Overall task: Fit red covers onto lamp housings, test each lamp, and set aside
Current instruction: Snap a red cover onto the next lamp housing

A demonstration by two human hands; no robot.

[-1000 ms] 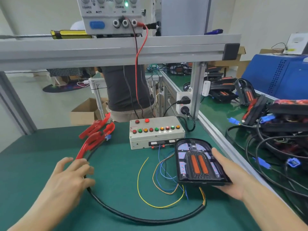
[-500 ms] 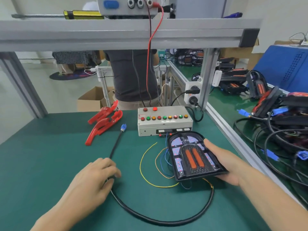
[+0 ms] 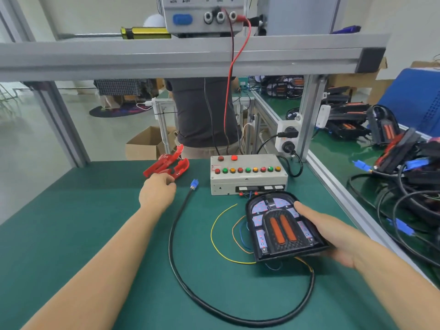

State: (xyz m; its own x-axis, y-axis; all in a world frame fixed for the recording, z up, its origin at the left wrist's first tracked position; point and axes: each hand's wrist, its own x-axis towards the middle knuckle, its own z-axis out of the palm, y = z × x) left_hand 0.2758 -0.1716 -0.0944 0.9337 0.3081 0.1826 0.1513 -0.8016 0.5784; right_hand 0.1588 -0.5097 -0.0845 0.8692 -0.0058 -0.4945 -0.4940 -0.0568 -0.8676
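Gripping lamp housing (image 3: 283, 231) in right hand (image 3: 328, 236); left hand (image 3: 157, 192) reaching red covers (image 3: 167, 166), grip unclear.

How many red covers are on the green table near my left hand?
2 red covers: one lies farther back near the table's edge, the other just in front of it, at the fingers of the left hand. They overlap, so a third may be hidden.
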